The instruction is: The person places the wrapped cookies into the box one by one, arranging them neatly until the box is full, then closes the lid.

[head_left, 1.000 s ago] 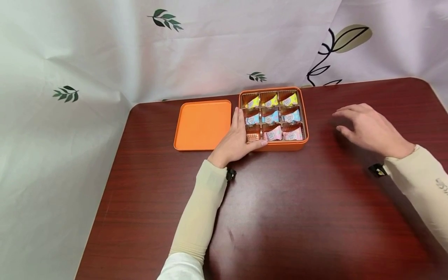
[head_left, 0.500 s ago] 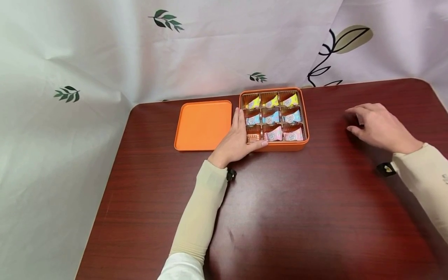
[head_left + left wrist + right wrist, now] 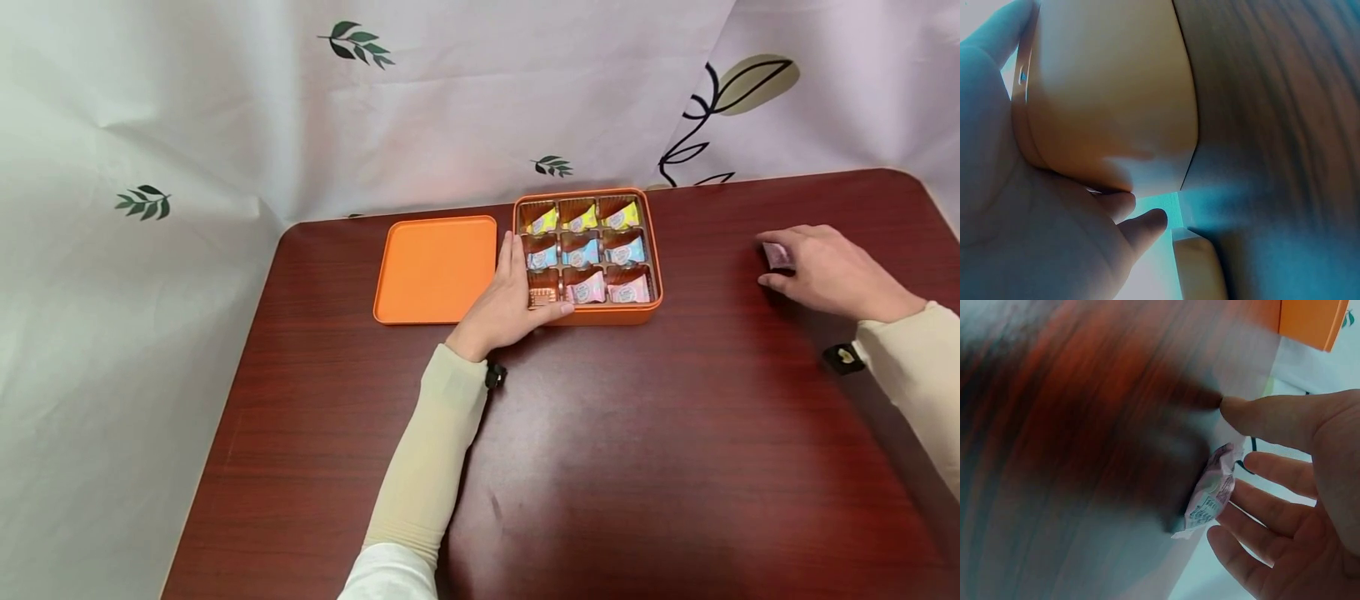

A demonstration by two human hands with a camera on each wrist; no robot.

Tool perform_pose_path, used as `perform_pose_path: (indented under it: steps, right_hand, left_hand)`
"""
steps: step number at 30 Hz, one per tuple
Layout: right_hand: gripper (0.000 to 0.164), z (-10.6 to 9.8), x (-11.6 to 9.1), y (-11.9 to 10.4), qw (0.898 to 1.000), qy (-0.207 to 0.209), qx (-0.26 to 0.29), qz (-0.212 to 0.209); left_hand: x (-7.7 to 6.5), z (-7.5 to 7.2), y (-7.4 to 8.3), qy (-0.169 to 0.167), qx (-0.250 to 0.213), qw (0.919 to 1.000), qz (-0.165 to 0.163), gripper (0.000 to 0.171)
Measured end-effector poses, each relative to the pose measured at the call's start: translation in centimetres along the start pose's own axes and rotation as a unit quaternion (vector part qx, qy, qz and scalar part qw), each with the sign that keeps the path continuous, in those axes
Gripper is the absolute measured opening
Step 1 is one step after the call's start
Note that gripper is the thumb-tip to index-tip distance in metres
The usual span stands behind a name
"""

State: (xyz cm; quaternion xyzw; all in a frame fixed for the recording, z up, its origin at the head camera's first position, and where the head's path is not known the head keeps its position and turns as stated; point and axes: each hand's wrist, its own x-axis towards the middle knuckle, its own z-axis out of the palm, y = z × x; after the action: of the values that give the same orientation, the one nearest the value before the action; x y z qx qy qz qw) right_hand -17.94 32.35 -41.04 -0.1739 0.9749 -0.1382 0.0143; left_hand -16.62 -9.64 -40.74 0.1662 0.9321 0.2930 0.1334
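Note:
An orange box (image 3: 618, 316) with a divided plastic tray stands at the back of the table. It holds wrapped candies: a yellow row, a blue row and two pink ones in front; ribbed plastic shows in the front-left compartment. My left hand (image 3: 495, 310) rests against the box's front-left corner, fingers straight along its left side and thumb along the front. To the right, a pinkish wrapped candy (image 3: 1211, 492) lies on the table. Over it hovers my right hand (image 3: 840, 273), with thumb and fingers spread apart on either side and not pinching it.
The flat orange lid (image 3: 435, 271) lies left of the box. Both sit on a dark red wooden table (image 3: 637, 442). A pale cloth (image 3: 450, 100) with leaf prints hangs along the back and left edges.
My right hand has moved further right, and the pinkish candy, out of sight before, now shows between its thumb and fingers. The left hand and the box have stayed put.

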Motion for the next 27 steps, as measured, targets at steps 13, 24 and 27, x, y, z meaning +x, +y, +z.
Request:
perform_pose_path:
  steps: [13,24,27]
  right_hand:
    - [0.041,0.15,0.22,0.8,0.999,0.018,0.012,-0.047]
    - [0.024,0.5,0.19,0.8,0.996,0.048,0.001,-0.073]
    - [0.022,0.45,0.16,0.71,0.996,0.046,0.003,-0.072]
  left_hand:
    - [0.0,-0.02,0.04,0.001,-0.002,1.0,-0.001,0.124]
    - [0.13,0.02,-0.14,0.008,0.008,0.9999,0.009,0.125]
    - [0.15,0.03,-0.16,0.008,0.007,0.9999,0.008,0.125]
